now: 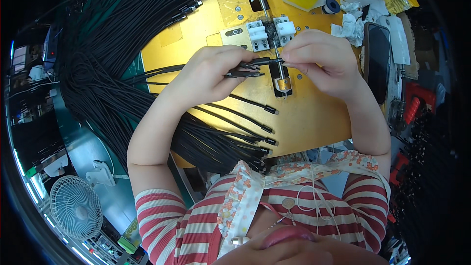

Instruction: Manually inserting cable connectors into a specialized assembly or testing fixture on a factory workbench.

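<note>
Striped shirt (198,230) and floral apron strap (239,194) lay nearest. Left hand (208,71): closed round several black cables (263,61), one end presented at a brass-collared metal rod (282,79), presumably for steadiness. Right hand (321,61): fingertips drawn together beside that end; whether they gripped it was unclear. Loose cable ends (271,142) fanned across the yellow counter (316,118), apparently for easy picking.

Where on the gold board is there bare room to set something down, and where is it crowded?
The widest bare patch of gold board lies below the right hand, right of the loose cable ends. Another lies between the upper cable bundle and the left hand. Cables crowd the board's left; crumpled tissue and a phone, its right edge.
</note>
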`<state>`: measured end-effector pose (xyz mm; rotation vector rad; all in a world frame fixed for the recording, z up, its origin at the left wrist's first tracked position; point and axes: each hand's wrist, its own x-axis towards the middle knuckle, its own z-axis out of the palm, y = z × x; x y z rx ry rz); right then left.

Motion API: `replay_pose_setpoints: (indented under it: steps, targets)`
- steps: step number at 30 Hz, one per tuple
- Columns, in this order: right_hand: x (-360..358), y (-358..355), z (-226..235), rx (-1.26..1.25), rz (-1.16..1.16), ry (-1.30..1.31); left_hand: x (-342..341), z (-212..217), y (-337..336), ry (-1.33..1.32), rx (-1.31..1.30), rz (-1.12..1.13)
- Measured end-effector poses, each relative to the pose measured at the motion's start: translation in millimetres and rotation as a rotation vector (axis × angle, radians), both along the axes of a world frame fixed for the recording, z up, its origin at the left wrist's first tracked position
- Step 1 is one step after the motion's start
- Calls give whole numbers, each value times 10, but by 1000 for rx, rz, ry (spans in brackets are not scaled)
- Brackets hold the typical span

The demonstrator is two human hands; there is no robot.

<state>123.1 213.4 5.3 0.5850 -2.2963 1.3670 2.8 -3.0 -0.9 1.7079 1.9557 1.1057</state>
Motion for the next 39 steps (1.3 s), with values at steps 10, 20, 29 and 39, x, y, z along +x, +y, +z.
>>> replay_pose_setpoints:
  steps: [10, 20, 29, 39]
  targets:
    - [-19, -6, -43, 131, -108, 8, 8, -43, 89, 222, 107, 116]
    - [-169, 25, -271, 85, -439, -263, -46, -250, 148, 585, 11, 204]
    - [-154, 19, -282, 336, -401, -92, -49, -191, 130, 537, -60, 194]
    - [-130, -121, -188, 409, -263, 46, -55, -214, 125, 540, -43, 189]
